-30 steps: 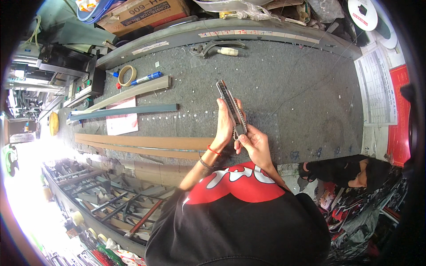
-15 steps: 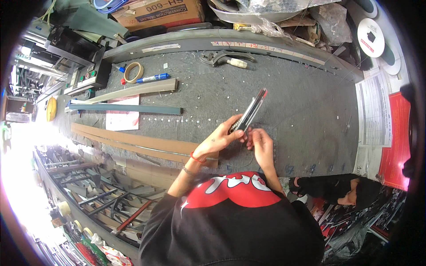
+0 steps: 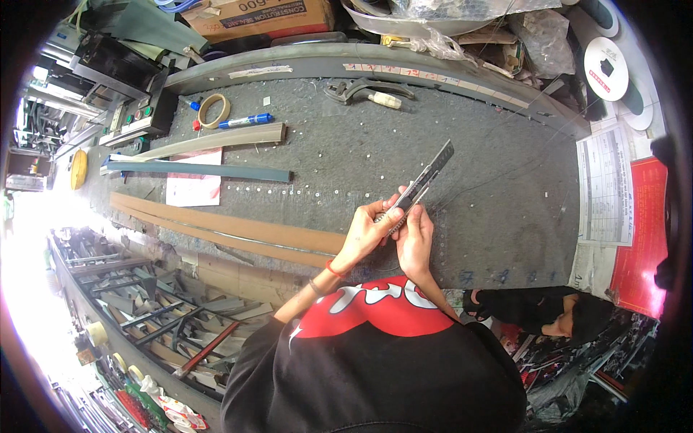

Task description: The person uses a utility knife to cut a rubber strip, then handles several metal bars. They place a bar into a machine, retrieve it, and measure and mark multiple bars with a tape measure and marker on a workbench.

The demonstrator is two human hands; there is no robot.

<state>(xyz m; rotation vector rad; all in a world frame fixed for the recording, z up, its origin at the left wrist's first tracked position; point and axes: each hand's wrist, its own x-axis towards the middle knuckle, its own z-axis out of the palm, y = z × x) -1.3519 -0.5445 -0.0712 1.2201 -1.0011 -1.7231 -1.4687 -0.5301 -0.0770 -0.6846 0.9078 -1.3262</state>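
A short, narrow dark and silver metal piece (image 3: 433,172) is held at a slant above the workbench, its far end pointing up and to the right. I cannot make out its exact kind. My left hand (image 3: 367,232) is closed round its lower part, thumb on top, and a ribbed edge shows by the fingers. Beside it my right hand (image 3: 414,244) pinches the same piece from the right, the thumb along its side. The fingers partly hide the lower end.
Long brown strips (image 3: 238,232) lie left of my hands. Behind them are a blue-grey strip (image 3: 238,172), a beige profile (image 3: 245,137), a blue marker (image 3: 245,120) and a tape roll (image 3: 226,108). A clamp-like tool (image 3: 357,91) rests by the bench's raised back edge (image 3: 303,54).
My right hand has come up against the metal piece and now grips it. The piece has turned, so a flat dark face shows, and my left hand has shifted slightly right.
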